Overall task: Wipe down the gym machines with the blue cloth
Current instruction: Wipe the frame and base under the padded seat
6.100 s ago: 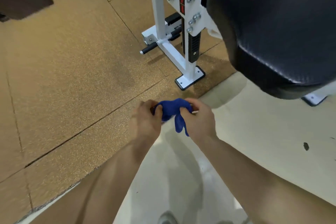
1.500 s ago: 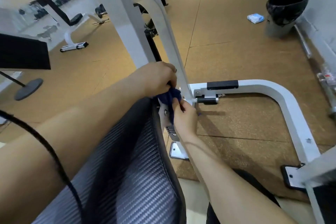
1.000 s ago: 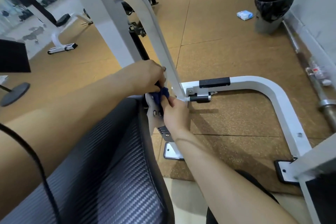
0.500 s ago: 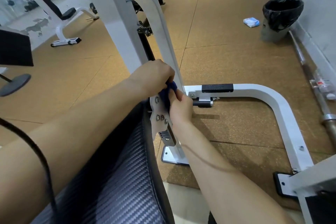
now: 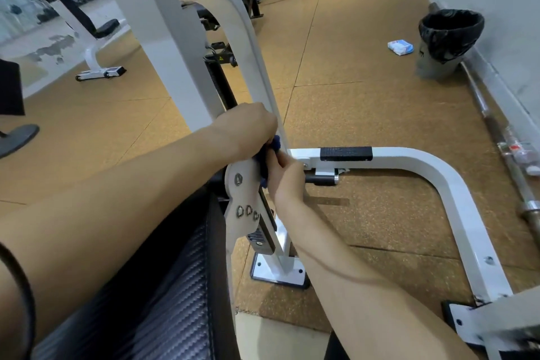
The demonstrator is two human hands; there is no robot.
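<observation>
1. Nearest you, lower left: black carbon-weave padded seat. Your left forearm crosses above it.
2. At the seat's far edge: white metal bracket plate with four bolt heads, fixed to the white gym-machine frame.
3. Dark blue cloth: bunched and mostly hidden between your two hands, at the top of the bracket plate, against the slanted frame upright.
4. Your left hand: grip closed, fingers curled over the top of the cloth.
5. Your right hand: grip pinching the cloth's lower part from the right; fingertips hidden.
6. Beyond the hands: white curved base tube on the cork-brown floor, with a black ribbed rubber tread on top.
7. Far right, by the wall: grey bin with black liner; white-and-blue packet just beside it; steel barbell lying along the wall.
8. Far left: white bench with black pads.
</observation>
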